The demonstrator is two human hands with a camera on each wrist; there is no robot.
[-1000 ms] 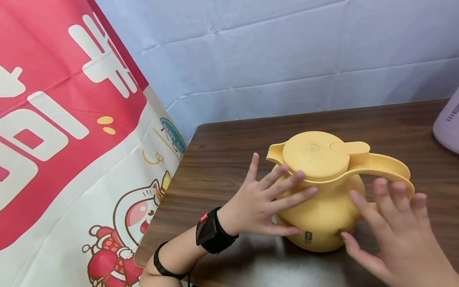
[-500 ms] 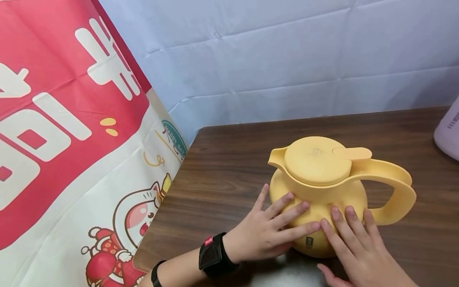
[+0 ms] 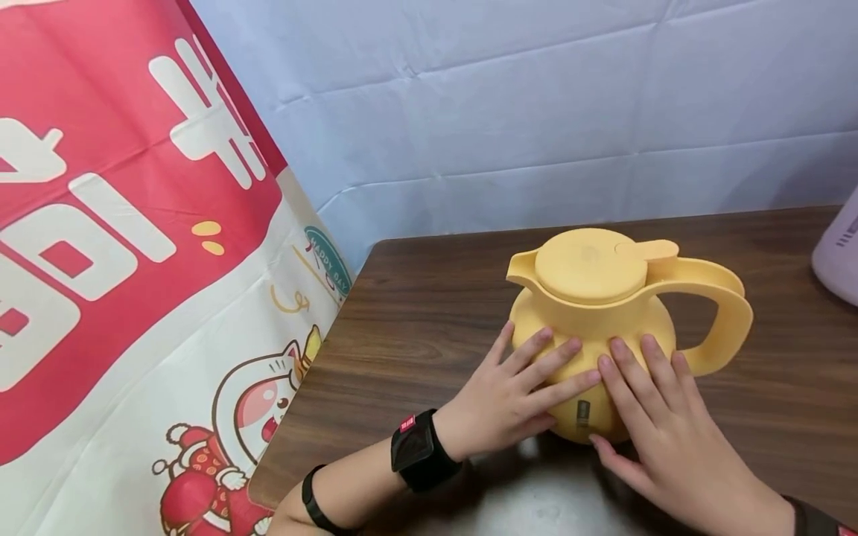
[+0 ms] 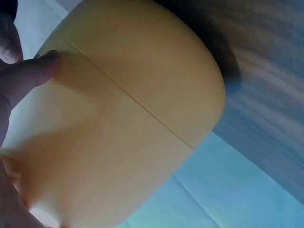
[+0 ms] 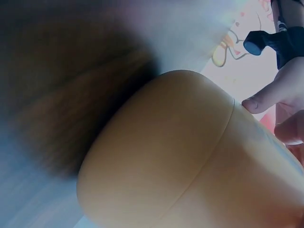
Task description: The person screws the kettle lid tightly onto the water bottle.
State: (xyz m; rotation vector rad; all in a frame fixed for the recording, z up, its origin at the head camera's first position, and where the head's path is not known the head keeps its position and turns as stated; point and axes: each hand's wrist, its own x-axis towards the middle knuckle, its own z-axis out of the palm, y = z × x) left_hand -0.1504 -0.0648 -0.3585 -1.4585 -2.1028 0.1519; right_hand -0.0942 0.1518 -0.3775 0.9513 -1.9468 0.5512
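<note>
A yellow jug [image 3: 593, 320] with a round lid [image 3: 590, 264] stands upright on the table, spout to the left and handle [image 3: 727, 327] to the right. My left hand [image 3: 512, 398] lies with spread, straight fingers against the near left side of its belly. Against the near right side rests my right hand [image 3: 677, 439], fingers also extended, fingertips close to those of the left. The left wrist view has the smooth jug body [image 4: 137, 104] large, with a thumb on it at the left. In the right wrist view the rounded jug base [image 5: 156, 142] fills the middle.
The dark wood tabletop [image 3: 402, 313] ends at the left in a slanting edge. A lilac container [image 3: 841, 257] is cut off at the right border. Behind hangs a pale blue cloth [image 3: 482, 112]; a red and white printed banner [image 3: 100, 313] hangs at the left.
The right hand first came from beside the handle onto the jug's near side. Then both hands moved away from the body, and the jug slid farther back on the table.
</note>
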